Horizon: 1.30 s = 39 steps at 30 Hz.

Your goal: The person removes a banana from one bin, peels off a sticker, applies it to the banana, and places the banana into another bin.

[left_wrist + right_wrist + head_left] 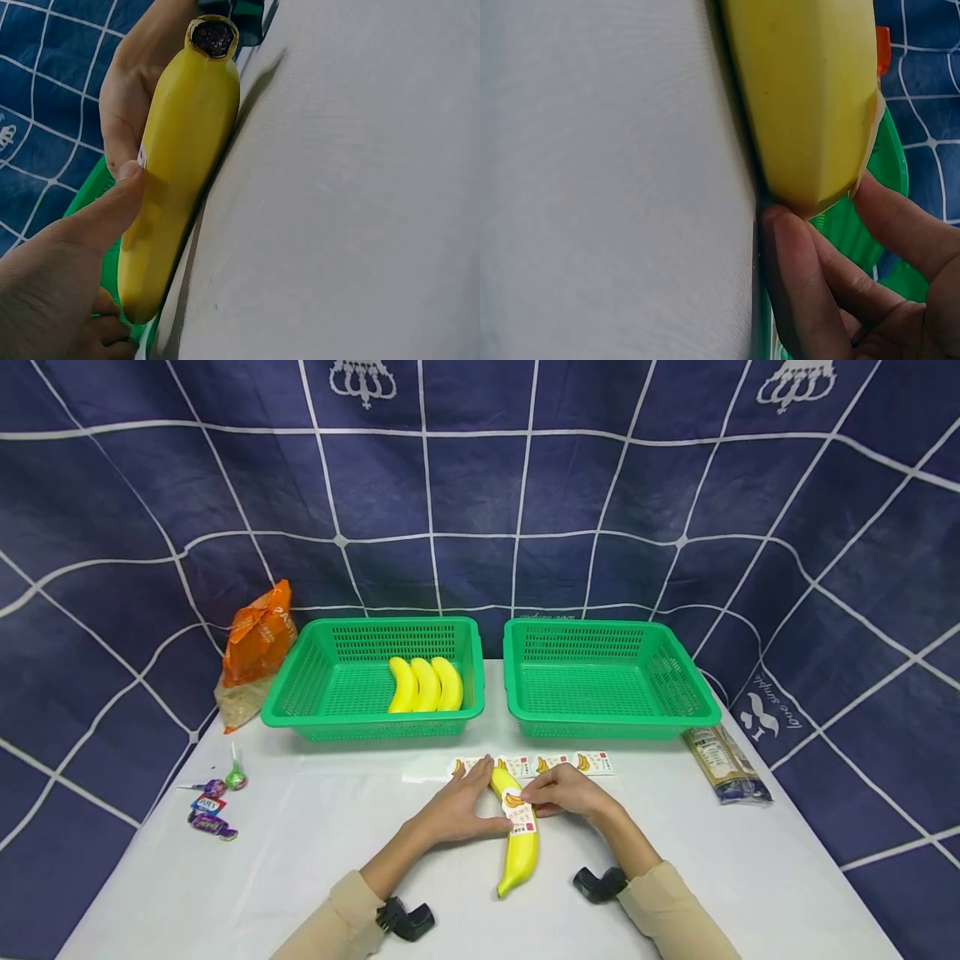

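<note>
Hands both on the loose banana (517,847), which lies lengthwise on the white table (337,860) just in front of the gap between the two green baskets. Left hand (459,810) steadies it from its left side, thumb pressed flat on the peel and fingers fairly straight along it, not curled around. Right hand (564,793) is at the banana's right side pinching the edge of the white banana sticker (517,814), which already sits across the fruit; right wrist view shows the label edge between fingertips (900,217) and peel. Label looks mostly down, my read is it's being smoothed or finished. Sticker strip (555,764) lies just beyond the banana, toward the baskets, with several labels left on it. Left basket (300,693) holds three bananas (425,685); can't tell from here whether they carry labels. Right basket (697,693) has nothing visible inside. Judging by that, three look done, this one in progress. Far left of the banana: orange snack bag (258,639) and wrapped candies (213,806). Far right: packaged snack (726,764).
</note>
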Each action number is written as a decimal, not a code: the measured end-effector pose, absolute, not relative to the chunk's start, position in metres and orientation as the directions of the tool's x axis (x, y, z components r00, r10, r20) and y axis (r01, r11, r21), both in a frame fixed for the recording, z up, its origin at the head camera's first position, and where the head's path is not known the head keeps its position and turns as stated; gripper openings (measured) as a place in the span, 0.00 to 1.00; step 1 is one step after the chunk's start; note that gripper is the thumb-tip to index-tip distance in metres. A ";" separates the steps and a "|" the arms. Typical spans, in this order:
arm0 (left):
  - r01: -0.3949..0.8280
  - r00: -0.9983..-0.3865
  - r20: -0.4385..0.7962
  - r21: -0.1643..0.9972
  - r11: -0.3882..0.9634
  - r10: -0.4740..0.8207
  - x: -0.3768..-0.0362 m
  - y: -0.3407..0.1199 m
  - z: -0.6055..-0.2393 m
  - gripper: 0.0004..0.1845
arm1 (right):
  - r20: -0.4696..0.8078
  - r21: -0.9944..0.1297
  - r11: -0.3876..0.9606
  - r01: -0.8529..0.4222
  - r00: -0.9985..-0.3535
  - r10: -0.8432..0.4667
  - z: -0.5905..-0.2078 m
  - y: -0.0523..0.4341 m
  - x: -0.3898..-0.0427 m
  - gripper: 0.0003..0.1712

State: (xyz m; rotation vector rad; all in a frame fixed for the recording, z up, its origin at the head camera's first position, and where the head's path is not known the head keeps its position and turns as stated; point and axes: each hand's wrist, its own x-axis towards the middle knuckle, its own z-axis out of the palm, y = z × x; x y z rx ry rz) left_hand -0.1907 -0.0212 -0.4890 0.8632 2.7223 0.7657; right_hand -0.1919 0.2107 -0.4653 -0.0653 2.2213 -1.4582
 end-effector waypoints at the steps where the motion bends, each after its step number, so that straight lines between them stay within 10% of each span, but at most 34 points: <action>1: 0.486 -0.812 -0.022 0.530 0.695 0.584 -0.191 -0.021 -0.489 0.60 | -0.368 -0.874 0.431 0.224 -0.885 -0.286 -0.465 0.210 -0.192 0.16; 25: 0.505 -0.836 0.138 0.570 0.648 0.531 -0.206 -0.012 -0.492 0.45 | -0.373 -0.857 0.460 0.233 -0.896 -0.242 -0.456 0.209 -0.193 0.15; 39: 0.401 -0.821 -0.045 0.664 0.631 0.570 -0.171 -0.020 -0.481 0.56 | -0.346 -0.890 0.402 0.213 -0.891 -0.294 -0.466 0.213 -0.189 0.14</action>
